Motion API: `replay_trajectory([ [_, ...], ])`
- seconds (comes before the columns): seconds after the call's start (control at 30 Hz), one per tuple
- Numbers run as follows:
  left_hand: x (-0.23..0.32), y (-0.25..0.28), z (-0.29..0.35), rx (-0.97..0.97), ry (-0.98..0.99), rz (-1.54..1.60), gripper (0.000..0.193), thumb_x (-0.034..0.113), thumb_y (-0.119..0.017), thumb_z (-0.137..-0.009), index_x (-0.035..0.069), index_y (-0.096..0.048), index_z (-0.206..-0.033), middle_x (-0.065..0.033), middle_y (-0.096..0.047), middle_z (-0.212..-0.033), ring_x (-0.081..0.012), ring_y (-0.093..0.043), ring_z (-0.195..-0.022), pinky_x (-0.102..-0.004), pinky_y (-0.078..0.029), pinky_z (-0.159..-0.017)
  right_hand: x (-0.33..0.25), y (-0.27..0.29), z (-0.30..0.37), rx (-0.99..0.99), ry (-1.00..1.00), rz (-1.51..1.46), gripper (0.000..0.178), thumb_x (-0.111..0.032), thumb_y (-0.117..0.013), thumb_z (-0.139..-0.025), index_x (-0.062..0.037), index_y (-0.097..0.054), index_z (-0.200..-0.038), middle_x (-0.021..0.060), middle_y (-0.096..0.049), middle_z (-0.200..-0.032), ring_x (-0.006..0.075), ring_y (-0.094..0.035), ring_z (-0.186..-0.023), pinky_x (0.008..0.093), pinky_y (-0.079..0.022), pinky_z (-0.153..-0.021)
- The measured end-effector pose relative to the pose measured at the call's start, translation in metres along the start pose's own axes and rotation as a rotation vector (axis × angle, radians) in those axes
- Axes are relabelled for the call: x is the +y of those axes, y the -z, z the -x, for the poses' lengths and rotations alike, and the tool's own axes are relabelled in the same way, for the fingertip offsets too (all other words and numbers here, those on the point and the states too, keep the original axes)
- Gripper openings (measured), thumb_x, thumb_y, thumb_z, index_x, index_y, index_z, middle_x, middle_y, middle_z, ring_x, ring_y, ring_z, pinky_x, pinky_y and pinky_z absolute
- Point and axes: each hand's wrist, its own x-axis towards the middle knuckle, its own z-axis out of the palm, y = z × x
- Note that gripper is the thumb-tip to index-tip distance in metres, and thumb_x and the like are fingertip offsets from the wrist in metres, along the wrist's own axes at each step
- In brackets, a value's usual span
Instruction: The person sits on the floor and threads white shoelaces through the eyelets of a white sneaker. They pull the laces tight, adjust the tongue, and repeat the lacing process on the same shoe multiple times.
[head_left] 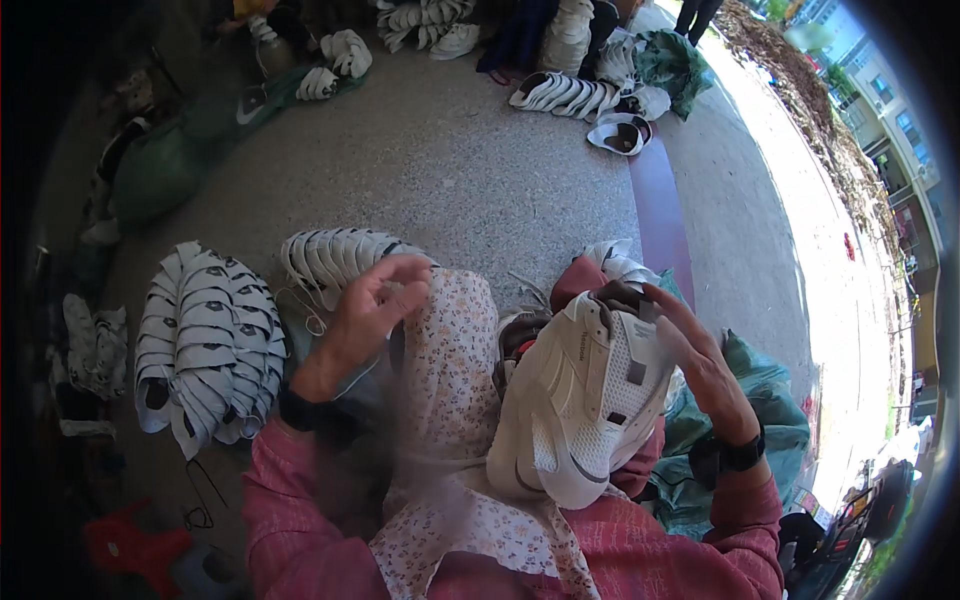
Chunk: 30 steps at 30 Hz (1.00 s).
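A white mesh shoe upper (560, 400) lies over my lap, toe toward me, its dark-lined collar facing away. My right hand (705, 365) is at the upper's right rear side, fingers bent round the collar edge, thumb blurred. Above my left knee, my left hand (365, 315) is raised with fingers curled and thumb close to the fingertips. Whatever it pinches is too small to make out. Patterned floral cloth (450, 350) covers my left thigh. A stack of white uppers (345, 255) sits just beyond my left hand.
Nested stacks of white uppers (210, 345) stand on the floor at left. A green sack (750, 400) lies at my right. Further stacks (565, 95) and a single upper (620, 133) lie at far right. A red plastic object (135, 550) is at lower left.
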Motion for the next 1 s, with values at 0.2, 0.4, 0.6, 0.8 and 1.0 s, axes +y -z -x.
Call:
replay_trajectory([
  [0.2, 0.024, -0.143, 0.031, -0.12, -0.092, -0.044, 0.094, 0.046, -0.069, -0.089, 0.005, -0.014, -0.154, -0.0253, -0.023, -0.151, -0.0381, -0.025, -0.142, -0.0465, -0.026, -0.115, 0.018, -0.059, -0.017, 0.102, 0.134, -0.173, 0.051, -0.024, -0.05, -0.1, 0.0015, -0.042, -0.144, 0.0152, -0.056, -0.131, 0.0208, -0.055, -0.117, 0.03, -0.042, -0.101],
  [0.4, 0.047, -0.146, 0.022, 0.165, -0.27, -0.165, 0.09, 0.031, -0.072, -0.087, 0.003, -0.015, -0.152, -0.0224, -0.02, -0.149, -0.0334, -0.024, -0.14, -0.0444, -0.02, -0.118, 0.028, -0.076, -0.056, 0.159, 0.397, -0.388, 0.05, -0.017, -0.046, -0.097, 0.0005, -0.041, -0.144, 0.0182, -0.056, -0.133, 0.0242, -0.054, -0.122, 0.0314, -0.041, -0.104],
  [0.6, 0.005, -0.156, 0.029, 0.249, -0.274, -0.901, 0.09, 0.056, -0.069, -0.083, 0.0, -0.032, -0.142, -0.0241, -0.049, -0.132, -0.0382, -0.046, -0.127, -0.0477, -0.032, -0.106, 0.08, -0.075, -0.099, -0.095, 0.301, 0.297, 0.053, -0.015, -0.044, -0.094, -0.0006, -0.037, -0.144, 0.0255, -0.052, -0.131, 0.0406, -0.053, -0.12, 0.042, -0.042, -0.103],
  [0.8, 0.001, -0.141, 0.045, 0.077, -0.299, -0.975, 0.091, 0.064, -0.069, -0.077, -0.001, -0.042, -0.133, -0.0225, -0.056, -0.127, -0.0378, -0.054, -0.116, -0.0493, -0.033, -0.103, 0.048, -0.081, -0.037, -0.066, 0.484, 0.586, 0.041, -0.028, -0.049, -0.096, 0.0032, -0.058, -0.12, 0.0256, -0.042, -0.141, 0.04, -0.048, -0.127, 0.0473, -0.042, -0.105],
  [1.0, 0.002, -0.141, 0.058, -0.035, -0.398, -1.116, 0.105, 0.064, -0.072, -0.073, 0.0, -0.03, -0.145, -0.0246, -0.043, -0.141, -0.0373, -0.041, -0.133, -0.0518, -0.028, -0.109, 0.078, -0.089, -0.014, 0.046, 0.36, 0.613, 0.062, -0.045, -0.049, -0.097, -0.0118, -0.032, -0.147, 0.0289, -0.034, -0.144, 0.0451, -0.046, -0.128, 0.0497, -0.04, -0.106],
])
